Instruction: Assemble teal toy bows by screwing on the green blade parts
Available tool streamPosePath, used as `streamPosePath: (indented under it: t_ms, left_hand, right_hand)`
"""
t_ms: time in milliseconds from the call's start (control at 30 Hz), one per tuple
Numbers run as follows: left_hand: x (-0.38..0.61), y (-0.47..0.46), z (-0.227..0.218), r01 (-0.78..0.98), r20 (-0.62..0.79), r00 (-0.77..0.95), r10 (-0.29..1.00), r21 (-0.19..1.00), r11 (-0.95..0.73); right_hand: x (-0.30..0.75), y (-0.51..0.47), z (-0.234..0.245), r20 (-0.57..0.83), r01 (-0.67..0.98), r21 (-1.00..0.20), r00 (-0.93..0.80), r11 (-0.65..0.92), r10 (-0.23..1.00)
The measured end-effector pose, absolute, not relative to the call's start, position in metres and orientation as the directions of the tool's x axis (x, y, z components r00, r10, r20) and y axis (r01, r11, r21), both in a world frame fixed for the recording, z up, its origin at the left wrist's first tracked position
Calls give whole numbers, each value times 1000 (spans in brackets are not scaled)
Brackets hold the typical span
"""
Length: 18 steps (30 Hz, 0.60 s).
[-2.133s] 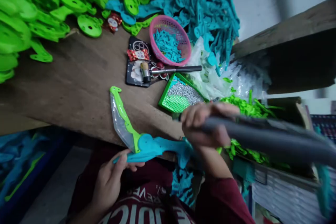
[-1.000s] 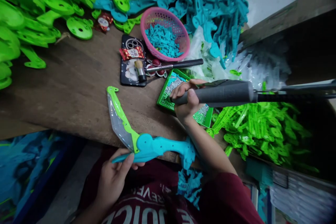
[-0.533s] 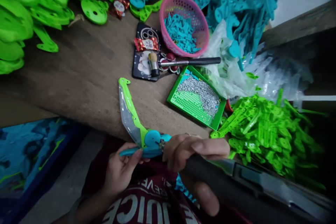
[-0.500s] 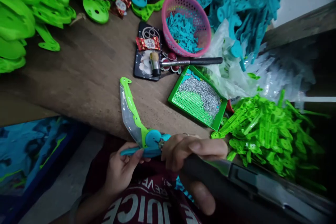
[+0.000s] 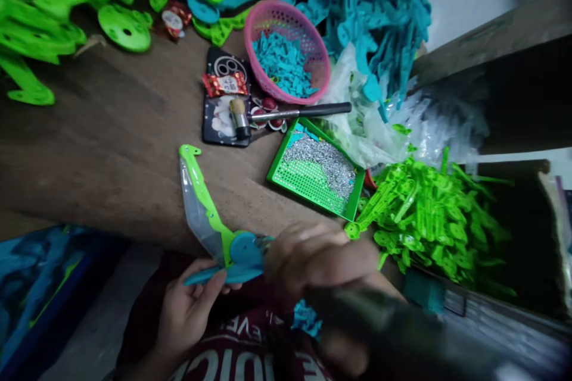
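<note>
My left hand [image 5: 190,303] is closed on the blue end of a plastic toy-like piece [image 5: 243,249], thumb on top and fingers beneath. A bright green arm with a clear, blade-shaped plate [image 5: 196,220] rises from its round blue joint, tilted up and left over the table edge. My right hand [image 5: 319,256], smeared by motion, wraps around a dark, long-bodied power screwdriver [image 5: 370,315]. The tool's front end lies close to the blue joint; my fingers hide whether it touches. Behind my hands sits a green perforated tray [image 5: 273,169] of small silvery metal parts.
A hammer [image 5: 286,113] lies across a black patterned box [image 5: 210,125]. Behind it stands a pink basket [image 5: 324,65] of small blue parts. Green parts [image 5: 424,220] heap at right, blue parts [image 5: 384,6] at back, beside clear plastic bags [image 5: 353,125]. A blue-lined bin [image 5: 36,286] stands lower left.
The view has shifted, so the table things appear further left. Both hands keep their grip on the plastic piece and the screwdriver; the right hand and tool are now more blurred.
</note>
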<state>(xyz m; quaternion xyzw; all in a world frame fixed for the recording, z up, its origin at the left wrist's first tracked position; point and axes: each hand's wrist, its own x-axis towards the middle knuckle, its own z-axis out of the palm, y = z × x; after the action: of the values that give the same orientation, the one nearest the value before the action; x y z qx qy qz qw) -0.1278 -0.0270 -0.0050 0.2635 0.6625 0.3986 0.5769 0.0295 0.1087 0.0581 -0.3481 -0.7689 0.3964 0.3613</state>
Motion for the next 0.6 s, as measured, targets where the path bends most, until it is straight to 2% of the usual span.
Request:
streamPosePath:
  t_ms: [33, 100, 167, 233, 333, 367, 433, 500, 533, 600]
  left_hand:
    - [-126, -29, -5, -129, -573, -202, 794, 820, 558]
    - [-123, -31, -4, -142, -587, -206, 783, 810, 569]
    - [-122, -32, -5, -135, -587, -200, 784, 809, 572]
    - [-124, -31, -8, -115, -566, -163, 808, 825, 554]
    - [-131, -32, -16, -70, -504, -73, 860, 863, 500]
    - [-134, -34, -19, -50, -487, -73, 871, 874, 484]
    - [-144, -39, -22, 24, -430, -191, 882, 896, 442]
    - [-156, -39, -20, 175, -264, -396, 880, 919, 354]
    - [-163, -37, -15, 289, -130, -470, 873, 912, 291]
    - [-173, -25, 0, 545, 168, -442, 881, 831, 114]
  right_hand:
    - [33, 120, 58, 344, 200, -862, -444, 465, 828]
    - [38, 143, 60, 461, 26, -878, -228, 478, 858]
    - [37, 153, 65, 465, -105, -882, -41, 459, 884]
    - [35, 145, 76, 395, -150, -913, -86, 380, 915]
    - [39, 118, 102, 323, -162, -944, -273, 288, 906]
    - [41, 111, 110, 326, -182, -942, -293, 282, 899]
    - [45, 103, 122, 352, -227, -929, -289, 293, 890]
    - [46, 104, 125, 394, -258, -909, -279, 326, 876]
    - [46, 105, 125, 420, -273, -895, -257, 352, 870]
    - [44, 106, 124, 429, -292, -884, -199, 364, 881]
